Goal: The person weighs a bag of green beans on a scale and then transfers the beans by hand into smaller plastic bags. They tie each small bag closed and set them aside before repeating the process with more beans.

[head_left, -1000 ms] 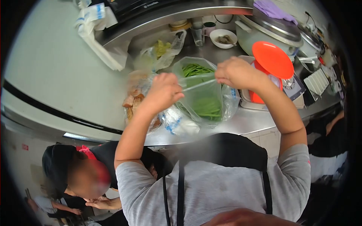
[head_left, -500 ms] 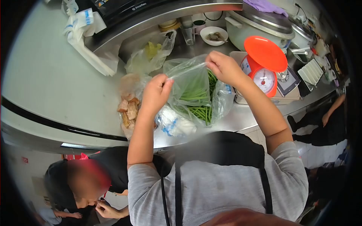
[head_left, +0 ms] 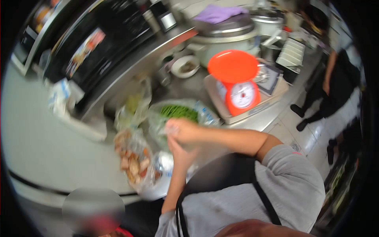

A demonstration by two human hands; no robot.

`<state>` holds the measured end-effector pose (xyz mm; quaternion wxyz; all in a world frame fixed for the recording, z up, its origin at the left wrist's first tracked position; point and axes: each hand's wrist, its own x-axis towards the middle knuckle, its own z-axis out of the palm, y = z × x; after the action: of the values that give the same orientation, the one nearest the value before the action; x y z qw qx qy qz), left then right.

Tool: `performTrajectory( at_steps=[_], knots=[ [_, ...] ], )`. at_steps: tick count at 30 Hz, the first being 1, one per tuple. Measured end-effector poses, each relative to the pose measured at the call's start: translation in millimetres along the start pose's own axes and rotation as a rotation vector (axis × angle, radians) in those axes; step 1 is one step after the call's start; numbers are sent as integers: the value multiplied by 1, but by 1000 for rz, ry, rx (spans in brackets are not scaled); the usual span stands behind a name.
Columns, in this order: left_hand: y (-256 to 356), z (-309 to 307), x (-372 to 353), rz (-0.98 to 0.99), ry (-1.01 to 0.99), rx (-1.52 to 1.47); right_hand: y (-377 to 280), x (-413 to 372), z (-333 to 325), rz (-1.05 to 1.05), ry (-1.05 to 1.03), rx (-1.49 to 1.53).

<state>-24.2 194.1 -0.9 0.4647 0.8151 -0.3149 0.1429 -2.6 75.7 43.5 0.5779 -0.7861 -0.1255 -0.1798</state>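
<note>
My right hand (head_left: 183, 131) is closed, with a bit of bunched clear plastic bag (head_left: 171, 128) showing at its fingers. Just below it, my left hand (head_left: 182, 154) meets the right one; motion blur smears its fingers. Behind both hands lies an open clear bag of green beans (head_left: 179, 112), partly covered by the right hand. A bag of brown and orange food chunks (head_left: 136, 166) is left of my left forearm. Between them sits a white plastic bundle (head_left: 164, 162).
An orange dial scale (head_left: 241, 96) stands on a tray at right. Behind are a white bowl (head_left: 185, 66) and a large lidded pot (head_left: 225, 43) with a purple cloth (head_left: 221, 14). One person is near at lower left; another person's legs (head_left: 327, 98) show at right.
My hands, earlier apart and stretching a clear bag over the green beans, have come together lower and nearer my body. The view has swung, and the scale appears further left.
</note>
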Motion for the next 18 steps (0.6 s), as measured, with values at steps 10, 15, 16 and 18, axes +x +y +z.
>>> performTrajectory(
  at_steps=[10, 15, 16, 18],
  knots=[
    [-7, 34, -13, -251, -156, -365, -12, -42, 20, -79, -67, -97],
    [-6, 35, -3, -247, -65, -385, -8, -40, -33, 8, -137, 190],
    [-9, 34, -3, -211, -100, -429, 7, -41, -38, -65, -165, 67],
    [-18, 33, -3, -140, -171, -519, 36, -46, -47, -207, -217, -181]
  ],
)
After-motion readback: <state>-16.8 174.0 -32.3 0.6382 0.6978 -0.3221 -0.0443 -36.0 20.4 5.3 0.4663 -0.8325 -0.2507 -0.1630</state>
